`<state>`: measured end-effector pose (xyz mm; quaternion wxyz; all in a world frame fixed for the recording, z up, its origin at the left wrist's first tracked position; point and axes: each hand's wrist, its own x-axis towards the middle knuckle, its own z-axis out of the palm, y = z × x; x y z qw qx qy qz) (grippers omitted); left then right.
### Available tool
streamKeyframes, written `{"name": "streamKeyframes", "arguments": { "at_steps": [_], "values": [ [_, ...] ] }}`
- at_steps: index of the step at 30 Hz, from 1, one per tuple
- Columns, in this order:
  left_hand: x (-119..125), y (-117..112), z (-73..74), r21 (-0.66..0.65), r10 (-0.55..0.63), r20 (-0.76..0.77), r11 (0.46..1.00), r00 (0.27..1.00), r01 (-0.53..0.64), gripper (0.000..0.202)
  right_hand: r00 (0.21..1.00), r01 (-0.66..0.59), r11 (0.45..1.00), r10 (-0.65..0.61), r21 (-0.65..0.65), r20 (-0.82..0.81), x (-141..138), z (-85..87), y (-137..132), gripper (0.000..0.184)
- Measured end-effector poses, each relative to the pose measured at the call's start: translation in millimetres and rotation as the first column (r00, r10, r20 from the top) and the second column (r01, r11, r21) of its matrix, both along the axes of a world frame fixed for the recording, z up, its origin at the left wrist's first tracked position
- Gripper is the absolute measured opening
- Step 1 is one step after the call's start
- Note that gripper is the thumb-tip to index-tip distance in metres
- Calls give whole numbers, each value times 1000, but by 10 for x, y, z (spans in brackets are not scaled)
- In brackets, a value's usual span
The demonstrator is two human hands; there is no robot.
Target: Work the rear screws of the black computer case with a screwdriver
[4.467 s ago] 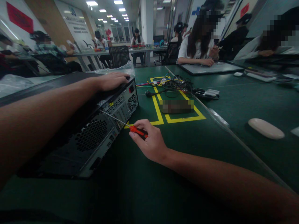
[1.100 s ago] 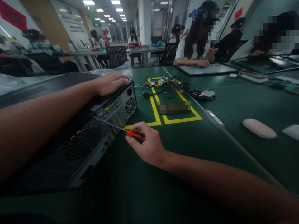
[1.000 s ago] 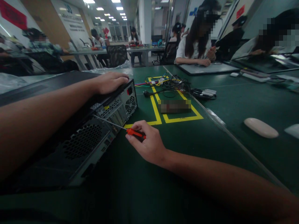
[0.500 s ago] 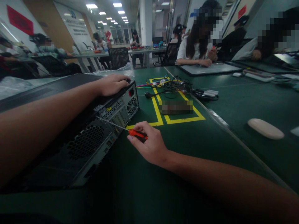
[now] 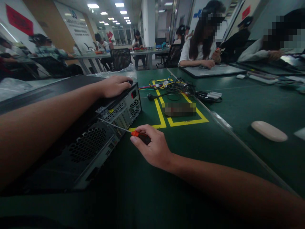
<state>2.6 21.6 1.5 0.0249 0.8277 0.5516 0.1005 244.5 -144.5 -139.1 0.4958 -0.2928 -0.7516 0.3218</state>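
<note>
A black desktop computer case [image 5: 54, 173] lies on the green table at the left, its vented metal back panel turned toward the right. My left hand [image 5: 116, 86] rests flat on top of the case near its far rear edge, fingers stretched out and holding nothing. My right hand [image 5: 153, 144] is closed around the orange-and-black handle of a screwdriver [image 5: 134, 133]. The long thin shaft reaches left to the upper part of the back panel. Its tip meets the panel near the top edge; the screw there is too small to make out.
Beyond the case lies a tangle of black cables [image 5: 182, 87] with a plug, by yellow tape rectangles [image 5: 163, 117]. A blurred dark object [image 5: 180, 109] sits inside one. A pale oval object [image 5: 269, 131] lies at right. Across the table, a person [image 5: 196, 52] handles a flat panel.
The screwdriver handle has turned in my right hand, showing a different side of its orange and black grip. My left hand and the case have stayed put.
</note>
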Motion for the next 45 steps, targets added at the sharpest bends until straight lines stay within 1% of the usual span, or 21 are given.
{"name": "streamKeyframes", "arguments": {
  "at_steps": [7, 9, 12, 15, 21, 27, 35, 45],
  "values": [
    [9, -18, 0, 9, 2, 6, 1000, 1000, -3, 85, 999, -38, 998, 36, -56, -30, -6, -25, -1, 24],
    [7, -17, -2, 10, 0, 14, 1000, 1000, 0, 85, 999, -35, 998, 33, -51, -30, -10, -36, 5, 27],
    [0, -9, -5, 5, 1, 24, 1000, 1000, -1, 85, 999, -34, 999, 33, -30, -20, -22, -53, 18, 20],
    [-1, -8, -2, -6, 2, 29, 1000, 1000, -2, 84, 999, -45, 998, 44, -41, -27, -35, -63, 23, 15],
    [12, -28, 11, -15, 30, 20, 999, 999, -30, 85, 997, -66, 996, 64, -53, -45, -35, -65, 14, 15],
    [-4, -14, 5, -8, 10, 32, 1000, 999, -10, 83, 996, -70, 997, 68, -33, -62, -30, -62, 18, 14],
    [-6, -5, 8, -13, 16, -7, 1000, 1000, -16, 85, 996, -71, 996, 67, -58, -58, -26, -60, 11, 18],
    [2, -21, 16, 1, 9, -9, 1000, 1000, -9, 84, 997, -66, 995, 63, -80, -45, -25, -67, 7, 19]
  ]
}}
